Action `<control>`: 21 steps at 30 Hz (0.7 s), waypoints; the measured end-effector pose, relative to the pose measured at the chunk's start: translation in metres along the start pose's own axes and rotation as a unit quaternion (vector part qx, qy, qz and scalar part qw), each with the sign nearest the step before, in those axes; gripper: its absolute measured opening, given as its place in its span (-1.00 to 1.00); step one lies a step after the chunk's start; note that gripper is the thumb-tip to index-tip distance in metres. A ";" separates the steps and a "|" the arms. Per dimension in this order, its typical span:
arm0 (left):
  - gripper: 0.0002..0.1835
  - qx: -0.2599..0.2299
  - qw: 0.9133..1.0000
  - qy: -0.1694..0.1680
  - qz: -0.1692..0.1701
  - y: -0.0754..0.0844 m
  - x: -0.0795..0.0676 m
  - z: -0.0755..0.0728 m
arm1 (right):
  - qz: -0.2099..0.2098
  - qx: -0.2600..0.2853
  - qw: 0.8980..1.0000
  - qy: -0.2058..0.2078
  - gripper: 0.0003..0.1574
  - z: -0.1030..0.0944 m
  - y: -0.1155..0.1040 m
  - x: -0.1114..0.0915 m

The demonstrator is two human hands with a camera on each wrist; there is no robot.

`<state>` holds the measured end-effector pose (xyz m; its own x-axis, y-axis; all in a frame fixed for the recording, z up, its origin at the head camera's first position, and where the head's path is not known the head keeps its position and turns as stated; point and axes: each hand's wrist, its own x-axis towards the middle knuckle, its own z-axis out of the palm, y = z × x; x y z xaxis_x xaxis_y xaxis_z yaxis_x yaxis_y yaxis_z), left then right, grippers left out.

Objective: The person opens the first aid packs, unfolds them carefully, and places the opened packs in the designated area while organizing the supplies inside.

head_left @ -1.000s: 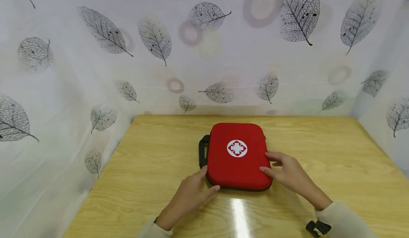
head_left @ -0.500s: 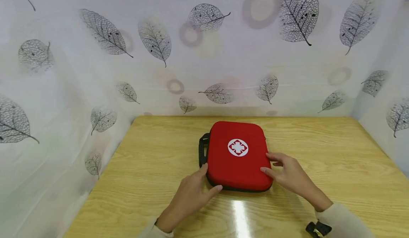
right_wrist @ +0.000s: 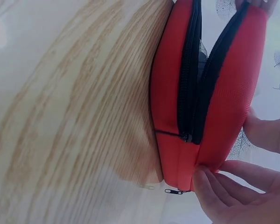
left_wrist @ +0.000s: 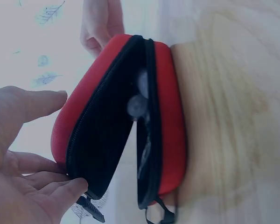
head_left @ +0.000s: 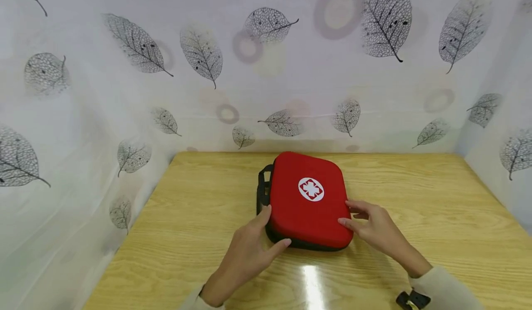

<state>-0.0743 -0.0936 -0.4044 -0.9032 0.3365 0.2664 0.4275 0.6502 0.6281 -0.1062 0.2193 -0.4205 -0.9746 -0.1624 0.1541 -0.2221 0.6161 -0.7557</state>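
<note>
A red zip case point(head_left: 309, 203) with a white cross badge lies on the wooden table point(head_left: 415, 199), with a black strap handle point(head_left: 262, 192) on its left side. My left hand point(head_left: 272, 229) pinches the lid's near left corner, thumb on top. Gripping the near right edge is my right hand point(head_left: 347, 212). The lid is raised a little from the base. In the left wrist view my left hand point(left_wrist: 70, 140) holds the lid over the dark inside point(left_wrist: 107, 140), where pale blurred items show. In the right wrist view my right hand point(right_wrist: 224, 149) holds the lid beside the undone black zipper point(right_wrist: 189, 93).
White cloth printed with grey leaves point(head_left: 249, 69) walls the table on the left, back and right. A black clip point(head_left: 411, 298) sits on my right sleeve at the bottom edge. Bare wood lies on both sides of the case.
The lid's near edge has lifted off the base and a dark gap shows under it. Both hands stayed at the near corners, rising slightly with the lid.
</note>
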 end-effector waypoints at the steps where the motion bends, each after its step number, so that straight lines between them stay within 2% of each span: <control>1: -0.06 -0.002 1.000 0.004 0.004 0.001 0.000 -0.001 | 0.000 0.002 1.000 0.000 -0.29 0.000 0.001 0.000; 8: -0.10 -0.005 0.999 0.034 0.032 0.012 0.001 -0.005 | 0.012 0.037 0.999 -0.012 -0.28 0.000 0.005 0.000; 14: -0.13 -0.048 0.997 0.043 0.051 0.021 0.003 -0.007 | 0.041 0.070 0.996 -0.029 -0.28 -0.002 0.008 -0.001; 21: -0.17 -0.104 0.990 0.049 0.079 0.030 0.008 -0.004 | 0.019 0.093 0.995 -0.026 -0.37 -0.007 0.014 -0.002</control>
<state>-0.0691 -0.0745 -0.3803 -0.8297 0.3486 0.4359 0.5554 0.4378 0.7070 -0.1080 0.2333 -0.4269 -0.9786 -0.1837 0.0932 -0.1707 0.4699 -0.8660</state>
